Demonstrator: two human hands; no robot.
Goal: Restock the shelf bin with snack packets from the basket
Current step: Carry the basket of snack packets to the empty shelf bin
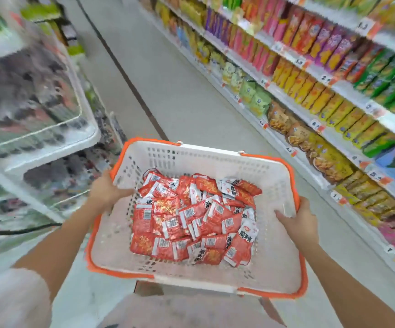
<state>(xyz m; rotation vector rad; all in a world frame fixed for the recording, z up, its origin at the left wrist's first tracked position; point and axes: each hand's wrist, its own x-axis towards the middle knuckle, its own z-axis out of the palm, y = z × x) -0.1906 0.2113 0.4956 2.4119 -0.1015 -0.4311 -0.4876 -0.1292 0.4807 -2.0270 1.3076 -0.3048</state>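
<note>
Head view: stocked shelves (329,95) flank basket (215,159) of snack packets (191,216).

- Bright, even store light; shadows are faint.
- Heavy motion blur smears the shelf bins (33,95) beyond the left hand (105,194).
- Wide-angle bending curves the snack shelves (322,91) past the right hand (301,221).

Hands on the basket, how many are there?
2. The left hand grips the basket's left rim, and the right hand grips its right rim. Red snack packets lie inside.
</note>
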